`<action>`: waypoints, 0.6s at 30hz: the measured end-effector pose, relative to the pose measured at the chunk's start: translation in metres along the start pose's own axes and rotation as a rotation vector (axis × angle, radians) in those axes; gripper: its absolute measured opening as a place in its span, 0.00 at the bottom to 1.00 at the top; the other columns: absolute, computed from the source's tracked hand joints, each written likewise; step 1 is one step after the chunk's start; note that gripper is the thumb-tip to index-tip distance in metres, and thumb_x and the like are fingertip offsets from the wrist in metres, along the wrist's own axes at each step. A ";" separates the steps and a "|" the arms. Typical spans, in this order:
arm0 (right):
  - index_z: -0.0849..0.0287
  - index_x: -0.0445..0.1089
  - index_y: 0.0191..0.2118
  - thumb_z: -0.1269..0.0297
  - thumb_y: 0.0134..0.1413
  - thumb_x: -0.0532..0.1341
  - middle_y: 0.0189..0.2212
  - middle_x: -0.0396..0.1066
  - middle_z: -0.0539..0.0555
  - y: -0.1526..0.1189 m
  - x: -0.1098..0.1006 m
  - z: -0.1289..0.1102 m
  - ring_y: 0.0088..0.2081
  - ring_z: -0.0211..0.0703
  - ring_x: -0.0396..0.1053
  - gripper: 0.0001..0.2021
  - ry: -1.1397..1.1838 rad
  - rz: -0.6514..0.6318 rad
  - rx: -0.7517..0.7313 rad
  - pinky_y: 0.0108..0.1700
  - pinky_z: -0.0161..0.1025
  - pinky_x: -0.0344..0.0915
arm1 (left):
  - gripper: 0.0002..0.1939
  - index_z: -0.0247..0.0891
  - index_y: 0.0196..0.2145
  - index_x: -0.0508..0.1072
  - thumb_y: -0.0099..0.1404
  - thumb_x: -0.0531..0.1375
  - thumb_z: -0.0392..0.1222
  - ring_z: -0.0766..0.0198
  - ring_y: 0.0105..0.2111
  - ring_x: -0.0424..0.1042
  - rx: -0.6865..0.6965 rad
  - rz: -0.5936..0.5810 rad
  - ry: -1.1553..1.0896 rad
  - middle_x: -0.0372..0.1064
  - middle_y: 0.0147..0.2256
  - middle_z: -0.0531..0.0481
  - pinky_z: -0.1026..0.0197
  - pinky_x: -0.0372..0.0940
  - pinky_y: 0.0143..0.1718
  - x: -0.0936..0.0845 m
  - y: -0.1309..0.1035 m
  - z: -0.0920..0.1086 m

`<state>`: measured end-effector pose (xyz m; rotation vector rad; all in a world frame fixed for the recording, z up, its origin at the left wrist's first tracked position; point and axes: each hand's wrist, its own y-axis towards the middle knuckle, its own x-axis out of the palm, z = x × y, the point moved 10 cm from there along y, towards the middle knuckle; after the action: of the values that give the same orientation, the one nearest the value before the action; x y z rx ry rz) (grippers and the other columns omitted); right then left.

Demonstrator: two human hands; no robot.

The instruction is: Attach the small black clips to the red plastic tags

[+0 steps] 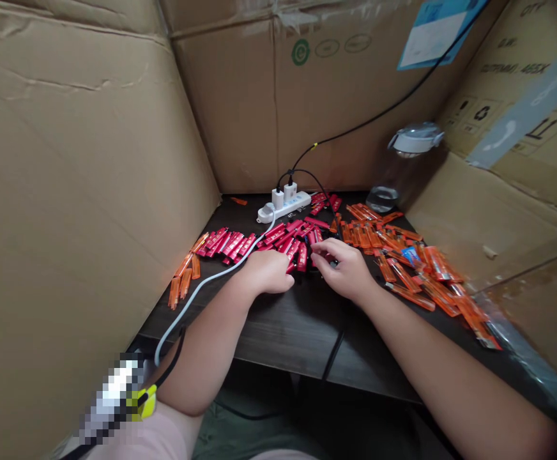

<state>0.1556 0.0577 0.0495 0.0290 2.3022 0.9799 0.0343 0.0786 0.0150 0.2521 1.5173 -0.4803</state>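
Red lighter-like pieces (233,244) lie in a loose row and pile across the middle of the dark table (283,329). My left hand (271,271) is at the near edge of the red pile, its fingers curled and mostly hidden from view; what it holds, if anything, does not show. Just to its right, my right hand (338,265) has thumb and index finger bent toward each other beside the red pieces, holding something too small to name. Orange translucent pieces (403,275) are spread to the right of my right hand, and several more (181,284) lie at the left edge.
A white power strip (285,207) with plugged-in chargers stands behind the red pile. Its white cable (197,291) runs over the table to the left. A clear bottle (398,169) stands at the back right. Cardboard walls (230,108) enclose the table.
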 end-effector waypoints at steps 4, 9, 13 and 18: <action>0.61 0.72 0.37 0.69 0.56 0.59 0.31 0.72 0.56 0.001 -0.002 -0.001 0.31 0.42 0.69 0.06 0.000 -0.001 0.000 0.34 0.39 0.67 | 0.11 0.38 0.20 0.69 0.55 0.56 0.45 0.62 0.23 0.65 -0.006 0.186 -0.258 0.67 0.21 0.49 0.62 0.55 0.24 -0.019 0.002 -0.013; 0.60 0.73 0.40 0.67 0.56 0.59 0.31 0.70 0.55 -0.005 0.020 -0.017 0.31 0.40 0.68 0.07 0.031 -0.259 -0.092 0.35 0.38 0.67 | 0.13 0.37 0.20 0.62 0.60 0.54 0.43 0.70 0.20 0.56 0.019 0.563 -0.908 0.56 0.18 0.56 0.65 0.51 0.22 -0.045 -0.004 -0.033; 0.56 0.73 0.47 0.66 0.56 0.60 0.40 0.68 0.57 -0.018 0.041 -0.027 0.39 0.43 0.68 0.13 -0.085 -0.471 -0.164 0.41 0.40 0.67 | 0.09 0.36 0.24 0.64 0.59 0.56 0.42 0.72 0.19 0.57 0.024 0.646 -1.313 0.58 0.19 0.57 0.67 0.53 0.21 -0.040 -0.002 -0.039; 0.56 0.74 0.48 0.62 0.59 0.58 0.38 0.66 0.59 -0.023 0.059 -0.025 0.38 0.45 0.65 0.14 -0.381 -0.549 -0.202 0.35 0.39 0.64 | 0.05 0.38 0.30 0.63 0.53 0.55 0.33 0.71 0.17 0.59 -0.007 0.674 -1.433 0.63 0.20 0.58 0.67 0.54 0.20 -0.031 0.002 -0.041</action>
<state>0.0992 0.0406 0.0156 -0.4394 1.7165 0.8229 -0.0007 0.1034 0.0429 0.2897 -0.0048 -0.0236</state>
